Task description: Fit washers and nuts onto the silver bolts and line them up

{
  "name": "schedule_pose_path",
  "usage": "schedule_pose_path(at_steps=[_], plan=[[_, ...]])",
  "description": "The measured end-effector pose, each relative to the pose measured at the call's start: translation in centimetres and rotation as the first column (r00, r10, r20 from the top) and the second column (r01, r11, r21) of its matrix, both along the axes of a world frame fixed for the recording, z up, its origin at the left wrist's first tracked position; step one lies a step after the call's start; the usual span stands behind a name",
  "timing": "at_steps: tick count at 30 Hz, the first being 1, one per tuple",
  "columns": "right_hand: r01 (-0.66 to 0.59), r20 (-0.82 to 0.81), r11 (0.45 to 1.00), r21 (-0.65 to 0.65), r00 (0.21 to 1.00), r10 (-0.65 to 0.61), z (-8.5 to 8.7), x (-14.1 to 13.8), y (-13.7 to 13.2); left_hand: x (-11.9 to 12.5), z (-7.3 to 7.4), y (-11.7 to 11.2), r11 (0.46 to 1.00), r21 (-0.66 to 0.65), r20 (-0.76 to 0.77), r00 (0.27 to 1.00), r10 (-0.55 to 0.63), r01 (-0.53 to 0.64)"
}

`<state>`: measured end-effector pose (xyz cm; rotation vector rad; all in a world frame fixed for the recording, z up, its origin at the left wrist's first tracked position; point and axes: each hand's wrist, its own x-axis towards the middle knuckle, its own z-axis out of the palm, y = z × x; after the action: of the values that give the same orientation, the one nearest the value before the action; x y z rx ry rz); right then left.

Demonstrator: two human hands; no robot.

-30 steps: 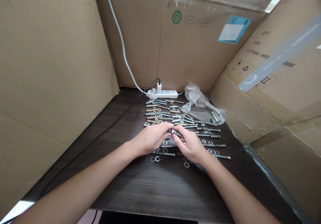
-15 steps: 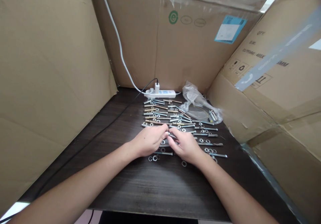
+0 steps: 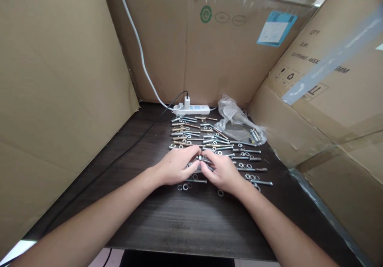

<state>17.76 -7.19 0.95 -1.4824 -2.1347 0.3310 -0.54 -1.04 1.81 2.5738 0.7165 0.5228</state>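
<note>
Pinches short silver steel bolt (image 3: 200, 158) between fingertips of left hand (image 3: 176, 166) and right hand (image 3: 224, 172), centre of frame, just above dark wood-grain table (image 3: 185, 223). Grasps it from both ends: left thumb and forefinger closed on left end, right fingers curled round right end, remaining fingers bent in. Cannot tell if nut or washer sits on it, too small. Hovers over near end of rows of silver and brass-coloured bolts with washers (image 3: 206, 137), laid out from centre up towards white power strip (image 3: 193, 109) at rear table edge. Shows cluster of loose silver washers (image 3: 184, 186) just below left hand, single silver washer (image 3: 220, 193) just below right hand. Shows crumpled clear plastic bag (image 3: 236, 121) right of rows, a few more bolts inside. Boxed in by brown cardboard walls (image 3: 60, 79) left, rear and right; white cable (image 3: 139, 55) up rear wall, upper left of centre.
</note>
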Motion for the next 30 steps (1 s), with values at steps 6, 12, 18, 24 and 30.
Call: schedule_pose_path(at_steps=[6,12,18,24,30], plan=[[0.012,-0.01,0.999,0.039,1.0,-0.011,-0.2,0.1,0.0,0.3,-0.4,0.0,1.0,0.01,-0.025,1.0,-0.001,0.001],[-0.017,-0.024,0.996,0.084,1.0,0.019,-0.1,-0.1,0.0,0.4,-0.8,0.0,1.0,-0.008,-0.025,1.0,-0.017,0.016],[0.019,-0.052,0.995,0.096,0.999,-0.014,-0.6,0.4,0.3,0.2,-0.5,-0.2,1.0,-0.021,0.113,0.994,0.01,-0.007],[0.028,-0.094,0.996,0.086,0.995,-0.02,-0.6,0.8,0.5,0.0,-0.7,0.4,0.998,0.006,0.102,0.992,-0.069,0.068],[0.036,-0.076,0.996,0.087,0.997,-0.03,-0.7,0.9,0.5,0.1,-0.8,0.8,0.998,-0.026,0.087,0.994,-0.059,0.061]])
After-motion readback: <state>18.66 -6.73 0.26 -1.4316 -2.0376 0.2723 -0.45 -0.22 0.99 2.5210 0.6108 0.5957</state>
